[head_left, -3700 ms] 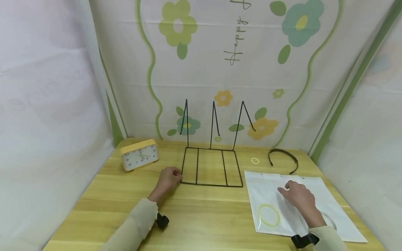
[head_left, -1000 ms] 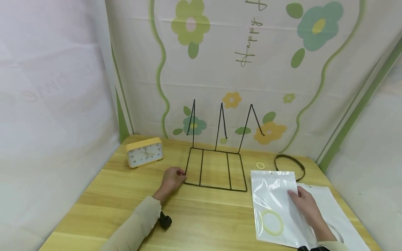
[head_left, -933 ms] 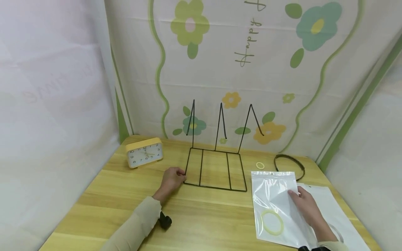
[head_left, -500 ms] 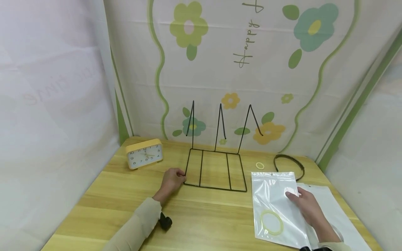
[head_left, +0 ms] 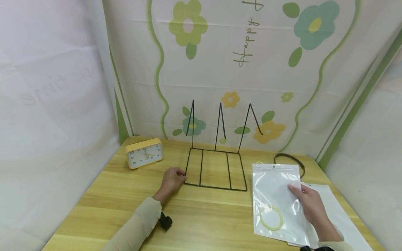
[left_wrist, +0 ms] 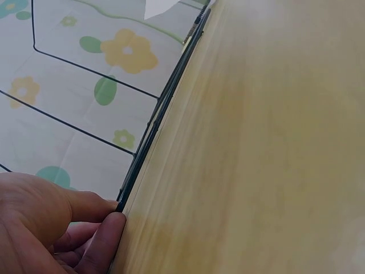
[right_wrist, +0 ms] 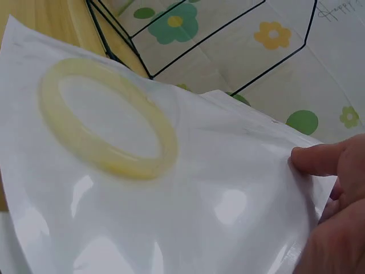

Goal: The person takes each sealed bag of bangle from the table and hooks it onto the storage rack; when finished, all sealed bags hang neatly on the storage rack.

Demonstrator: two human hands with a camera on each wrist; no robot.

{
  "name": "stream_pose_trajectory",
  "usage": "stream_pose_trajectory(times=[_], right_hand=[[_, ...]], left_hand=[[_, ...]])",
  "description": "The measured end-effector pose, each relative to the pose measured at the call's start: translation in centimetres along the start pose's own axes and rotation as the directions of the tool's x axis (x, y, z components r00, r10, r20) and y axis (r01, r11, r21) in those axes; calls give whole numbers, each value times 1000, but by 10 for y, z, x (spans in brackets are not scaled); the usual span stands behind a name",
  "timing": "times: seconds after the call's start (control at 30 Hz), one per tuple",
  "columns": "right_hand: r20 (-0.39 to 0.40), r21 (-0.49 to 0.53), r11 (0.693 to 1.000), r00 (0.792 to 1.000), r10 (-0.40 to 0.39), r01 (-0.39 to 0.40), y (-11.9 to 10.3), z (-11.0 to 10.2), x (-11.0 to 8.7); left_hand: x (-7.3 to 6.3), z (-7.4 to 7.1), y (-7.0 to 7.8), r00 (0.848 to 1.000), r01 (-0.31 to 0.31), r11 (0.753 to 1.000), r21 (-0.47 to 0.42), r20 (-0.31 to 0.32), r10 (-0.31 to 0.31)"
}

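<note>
On the left, my left hand (head_left: 171, 179) pinches the front left corner of a black wire rack (head_left: 230, 189); its thumb and finger meet on the thin rail in the left wrist view. The rack's base lies on the table, and three bent hooks rise at its back. My right hand (head_left: 312, 205) grips the right edge of a glossy white zip bag (head_left: 276, 184), thumb on the front face, other fingers mostly hidden behind. A pale yellow bangle (right_wrist: 51, 108) shows inside the bag. Beneath and to the right lies another white bag (head_left: 336, 209), partly covered.
A yellow alarm clock (head_left: 144, 154) stands at the back left of the wooden table (head_left: 194, 223). A dark braided headband (head_left: 290, 157) lies at the back right. The small yellow ring (head_left: 259, 162) is mostly hidden behind the held bag. A flowered cloth hangs behind.
My right hand, earlier hovering over the bags, has taken hold of the upper one and raised it, lately a little more, so it covers most of the small ring. My left hand stays at the rack.
</note>
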State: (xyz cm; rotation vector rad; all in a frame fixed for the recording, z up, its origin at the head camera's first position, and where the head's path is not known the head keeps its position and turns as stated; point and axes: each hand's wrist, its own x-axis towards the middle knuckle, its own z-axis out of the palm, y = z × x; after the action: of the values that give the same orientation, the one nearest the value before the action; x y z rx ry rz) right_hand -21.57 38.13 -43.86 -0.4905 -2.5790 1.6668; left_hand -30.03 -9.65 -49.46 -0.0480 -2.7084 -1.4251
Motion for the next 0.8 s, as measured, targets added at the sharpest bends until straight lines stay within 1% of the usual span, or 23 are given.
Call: stream_pose_trajectory(times=[0.07,0.17,0.23,0.33,0.47,0.6,0.8], right_hand=[[12,48,999,1000,-2,1,-5,0,-2],[34,118,993,999,-26,22,-12,0,-5],[48,184,983,998,-39,29,-17,2,-8],[55,242,969,997,-62,47,-26,6,-14],[51,269,960,994,-92,75,-40,11,-23],[52,296,947,988,-143,121,-53,18,-32],[71,356,911,965,-251,211,-69,29,-42]], left_hand=[[0,0,0,1000,-2,1000,0,0,2],[0,0,0,1000,-7,1000,-3,-4,7],[0,0,0,1000,-7,1000,-4,-6,7],[0,0,-1,1000,-2,1000,-6,-5,2],[-1,0,-1,1000,4,1000,-12,0,-4],[-1,0,-1,1000,3,1000,-15,0,-3],[-1,-1,-1,1000,-8,1000,-1,-5,8]])
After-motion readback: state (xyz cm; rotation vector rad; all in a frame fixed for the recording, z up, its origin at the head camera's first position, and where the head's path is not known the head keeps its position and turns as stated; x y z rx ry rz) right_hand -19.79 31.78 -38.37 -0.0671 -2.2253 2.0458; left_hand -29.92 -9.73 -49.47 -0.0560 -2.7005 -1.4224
